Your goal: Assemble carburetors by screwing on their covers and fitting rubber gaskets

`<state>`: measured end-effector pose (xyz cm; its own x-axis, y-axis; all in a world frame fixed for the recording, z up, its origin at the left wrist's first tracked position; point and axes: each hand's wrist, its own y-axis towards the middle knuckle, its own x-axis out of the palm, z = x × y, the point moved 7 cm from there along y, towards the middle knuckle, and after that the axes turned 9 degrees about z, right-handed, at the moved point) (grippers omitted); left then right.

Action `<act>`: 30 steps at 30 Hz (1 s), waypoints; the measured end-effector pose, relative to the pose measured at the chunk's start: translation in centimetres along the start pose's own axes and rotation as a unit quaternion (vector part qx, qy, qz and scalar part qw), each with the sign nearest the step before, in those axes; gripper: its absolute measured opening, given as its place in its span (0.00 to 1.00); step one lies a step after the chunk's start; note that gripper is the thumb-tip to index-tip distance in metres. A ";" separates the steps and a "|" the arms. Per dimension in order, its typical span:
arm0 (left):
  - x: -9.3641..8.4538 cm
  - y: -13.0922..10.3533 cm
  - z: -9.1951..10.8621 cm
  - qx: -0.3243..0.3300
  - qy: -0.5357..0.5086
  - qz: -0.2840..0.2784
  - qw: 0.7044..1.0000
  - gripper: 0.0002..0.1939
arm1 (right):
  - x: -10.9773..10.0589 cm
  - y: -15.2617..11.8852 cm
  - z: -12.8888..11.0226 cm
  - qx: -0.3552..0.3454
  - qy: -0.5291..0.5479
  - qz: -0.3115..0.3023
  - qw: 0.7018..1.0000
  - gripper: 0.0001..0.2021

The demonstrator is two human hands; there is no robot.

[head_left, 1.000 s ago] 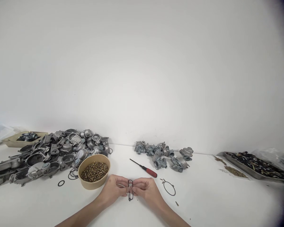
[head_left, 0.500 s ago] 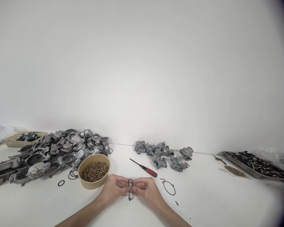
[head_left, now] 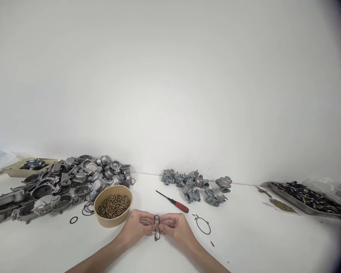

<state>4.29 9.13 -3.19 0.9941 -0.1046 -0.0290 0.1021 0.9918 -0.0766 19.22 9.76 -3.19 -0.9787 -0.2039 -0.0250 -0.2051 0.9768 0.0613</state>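
Pinched between both hands is a black rubber gasket ring (head_left: 157, 217), squeezed into a long narrow loop above the white table. My left hand (head_left: 138, 228) grips its left side with thumb and fingers closed. On its right side, my right hand (head_left: 174, 228) is closed in the same way, fingertips almost meeting the left ones. A paper bowl (head_left: 113, 223) full of brass-coloured screws (head_left: 115, 205) stands just left of my left hand. Beyond my right hand lies a screwdriver (head_left: 182, 206) with a red and black handle. Another black gasket ring (head_left: 204, 226) rests flat to the right.
Grey metal cast parts (head_left: 79, 176) are heaped at the left, with a small black ring (head_left: 73, 220) before them. Several carburetor bodies (head_left: 191, 185) lie near the wall. A metal tray (head_left: 307, 208) of dark small parts and a pile of brass bits (head_left: 282, 205) sit far right.
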 end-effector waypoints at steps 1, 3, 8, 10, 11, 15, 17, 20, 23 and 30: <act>0.0 0.0 0.0 0.001 0.002 0.001 1.000 0.28 | 0.0 0.0 -0.1 -0.002 0.002 -0.001 1.000 0.18; 0.0 0.0 0.1 0.002 0.007 0.003 1.000 0.28 | 0.0 0.0 -0.2 -0.005 0.005 -0.002 1.000 0.18; 0.0 -0.1 0.1 0.000 0.000 0.003 1.000 0.28 | 0.0 0.0 -0.2 -0.008 0.009 0.000 1.000 0.18; 0.0 -0.1 0.2 -0.001 0.000 0.003 1.000 0.28 | 0.0 0.0 -0.2 -0.003 0.010 0.001 1.000 0.18; 0.0 -0.2 0.3 -0.002 0.003 0.005 1.000 0.28 | 0.0 0.0 -0.2 -0.001 0.010 0.001 1.000 0.18; -0.1 -0.2 0.4 -0.002 0.007 0.009 1.000 0.27 | 0.1 -0.2 -0.6 -0.003 0.006 0.003 1.000 0.19; 0.0 -0.2 0.3 0.003 0.006 0.006 1.000 0.26 | 0.1 -0.1 -0.7 -0.007 -0.001 0.005 1.000 0.19; 0.0 0.0 0.1 0.007 0.004 0.007 1.000 0.26 | 0.0 0.0 -0.5 -0.008 -0.014 0.005 1.000 0.19; -0.1 0.1 -0.1 0.009 0.002 0.010 1.000 0.26 | -0.2 0.0 -0.4 -0.016 -0.019 0.007 1.000 0.20; -0.3 0.1 0.2 0.042 0.004 0.013 0.999 0.22 | -0.2 -0.2 -1.1 -0.048 -0.042 0.022 0.998 0.18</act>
<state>4.04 9.25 -3.00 0.9961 -0.0798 -0.0384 0.0801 0.9968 0.0072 19.47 9.58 -2.05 -0.9831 -0.1514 -0.1028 -0.1666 0.9729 0.1602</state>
